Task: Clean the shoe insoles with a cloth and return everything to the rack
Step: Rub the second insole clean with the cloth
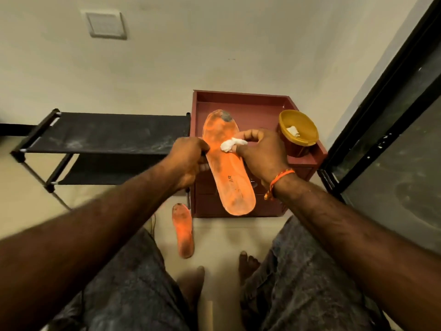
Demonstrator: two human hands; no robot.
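Observation:
An orange insole [228, 168] with dark grime at its toe and heel is held up in the middle of the head view. My left hand [188, 161] grips its left edge. My right hand [259, 155] pinches a small white cloth [230, 144] and presses it on the upper part of the insole. A second orange insole [184, 231], also dirty, lies on the floor below, between my knees. The black fabric shoe rack [102, 134] stands to the left against the wall, its shelves bare and dusty.
A dark red cabinet [241, 105] stands behind the insole, with a tray-like top. On it sits a yellow-lidded pot [303, 125] holding a white scrap. A dark glass door frame [381, 111] runs along the right. My bare feet [248, 263] rest on the pale floor.

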